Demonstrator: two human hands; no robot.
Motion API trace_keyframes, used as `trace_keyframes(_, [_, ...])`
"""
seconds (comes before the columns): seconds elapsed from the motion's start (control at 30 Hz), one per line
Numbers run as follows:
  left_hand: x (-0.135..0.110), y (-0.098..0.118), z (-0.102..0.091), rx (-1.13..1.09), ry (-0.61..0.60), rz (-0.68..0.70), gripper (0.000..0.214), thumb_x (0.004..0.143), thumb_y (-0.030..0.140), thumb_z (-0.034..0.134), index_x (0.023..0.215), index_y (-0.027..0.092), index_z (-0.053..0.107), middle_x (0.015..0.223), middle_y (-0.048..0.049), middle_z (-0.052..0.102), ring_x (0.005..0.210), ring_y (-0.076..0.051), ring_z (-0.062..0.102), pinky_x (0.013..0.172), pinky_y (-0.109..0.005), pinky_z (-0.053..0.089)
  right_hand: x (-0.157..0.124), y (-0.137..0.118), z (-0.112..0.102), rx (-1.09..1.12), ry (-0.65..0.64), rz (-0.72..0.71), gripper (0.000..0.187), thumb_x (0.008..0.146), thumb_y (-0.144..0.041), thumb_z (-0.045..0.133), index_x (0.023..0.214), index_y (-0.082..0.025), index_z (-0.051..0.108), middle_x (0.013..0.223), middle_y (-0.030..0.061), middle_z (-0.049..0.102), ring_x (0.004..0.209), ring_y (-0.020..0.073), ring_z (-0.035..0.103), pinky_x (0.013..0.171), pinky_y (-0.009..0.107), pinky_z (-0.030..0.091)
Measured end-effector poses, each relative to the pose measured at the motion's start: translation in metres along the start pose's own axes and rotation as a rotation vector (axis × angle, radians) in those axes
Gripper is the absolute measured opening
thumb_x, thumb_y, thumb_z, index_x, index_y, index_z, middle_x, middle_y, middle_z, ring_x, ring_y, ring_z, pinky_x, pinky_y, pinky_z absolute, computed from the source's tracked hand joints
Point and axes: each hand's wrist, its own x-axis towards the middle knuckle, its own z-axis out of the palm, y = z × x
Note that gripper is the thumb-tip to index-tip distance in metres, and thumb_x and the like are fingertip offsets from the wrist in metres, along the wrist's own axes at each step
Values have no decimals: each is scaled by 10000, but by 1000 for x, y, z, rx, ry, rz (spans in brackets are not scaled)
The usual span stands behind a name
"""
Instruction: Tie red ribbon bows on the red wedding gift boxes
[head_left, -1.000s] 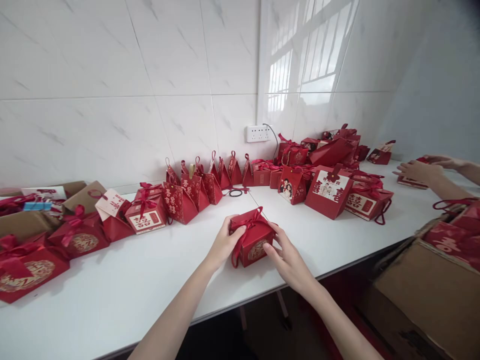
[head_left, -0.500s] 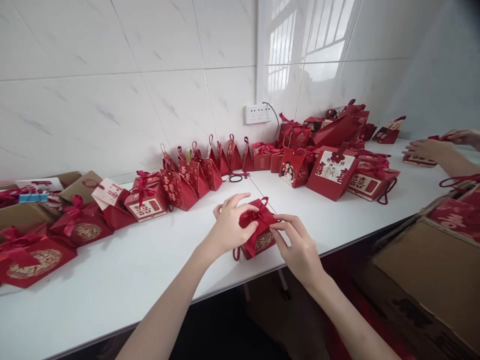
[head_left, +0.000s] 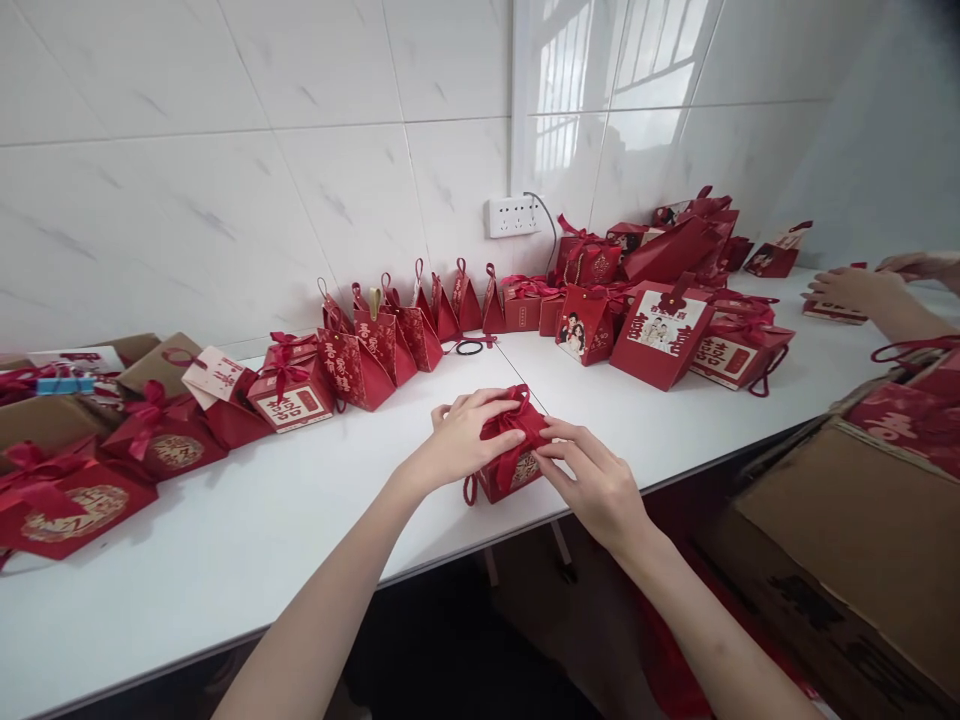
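We're steadying the box (head_left: 519, 472) near the surface's (head_left: 300, 530) front edge: left hand (head_left: 469, 437) is clasping its top, right hand (head_left: 600, 490) is pinching the ribbon (head_left: 514, 427) (both moved up from the sides), working the bow.

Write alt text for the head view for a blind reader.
Left hand and right hand hold a small red gift box by its ribboned top near the front edge of a white table. More red boxes line the tiled wall; another person's hands rest at far right.
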Motion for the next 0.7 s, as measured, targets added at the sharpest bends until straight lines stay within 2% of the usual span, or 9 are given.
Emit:
trace_keyframes(0.17, [2,-8,3,2,15,-18,460,814,570,458,1203,343,551,1388,-23,436,1271,-305,347,1061,-531,172,9,-2,-8,-34,-89,-72,182,892,-159,489,791,-204,633,798,48,699,935,193,663,578,229,541])
trace_keyframes(0.23, [2,-8,2,2,15,-29,455,816,565,454,1202,342,547,1387,-24,434,1267,-301,355,1057,-538,175,11,-8,-13,-19,-115,-34,176,890,-173,486,792,-203,629,802,50,697,934,203,653,572,239,527])
trace_keyframes(0.3, [2,-6,0,-8,14,-31,441,814,548,467,1191,335,554,1378,-27,442,1256,-302,373,1053,-535,186,9,-19,-16,20,-97,123,172,889,-228,482,783,-199,614,803,67,689,878,214,650,570,262,511])
trace_keyframes(0.37, [3,-2,-2,-17,12,-25,419,806,520,495,1174,332,568,1361,-28,459,1240,-304,397,1052,-524,199,6,-33,-17,131,-143,399,228,899,-325,457,764,-201,593,724,61,672,713,199,646,546,276,487])
trace_keyframes(0.43, [4,2,-3,-13,5,-14,405,793,495,525,1159,331,582,1343,-27,475,1225,-306,417,1052,-517,208,4,-45,-15,328,-336,687,352,909,-436,404,687,-207,555,584,26,633,539,168,601,509,271,454])
trace_keyframes(0.5, [6,5,-3,4,-4,-3,410,784,484,540,1161,327,585,1341,-28,474,1216,-307,426,1055,-516,208,4,-51,-9,542,-534,868,428,898,-505,382,614,-208,503,500,-1,594,474,148,566,492,254,425])
trace_keyframes(0.53, [7,6,-3,10,-10,4,418,782,484,542,1165,322,584,1343,-31,471,1215,-306,426,1057,-513,208,5,-52,-5,629,-573,910,428,888,-508,396,598,-206,482,492,-7,584,470,140,556,492,245,415])
trace_keyframes(0.6, [9,6,-2,11,-17,15,431,783,484,539,1176,310,580,1343,-38,467,1214,-301,429,1062,-499,216,8,-50,1,757,-545,938,370,868,-466,439,611,-201,470,534,-15,582,449,115,517,475,231,389])
trace_keyframes(0.7, [12,6,0,-7,-14,15,437,777,487,549,1174,307,582,1332,-39,475,1212,-299,436,1065,-488,234,9,-44,4,797,-508,965,333,853,-438,446,623,-199,470,571,-25,564,395,88,427,429,228,339])
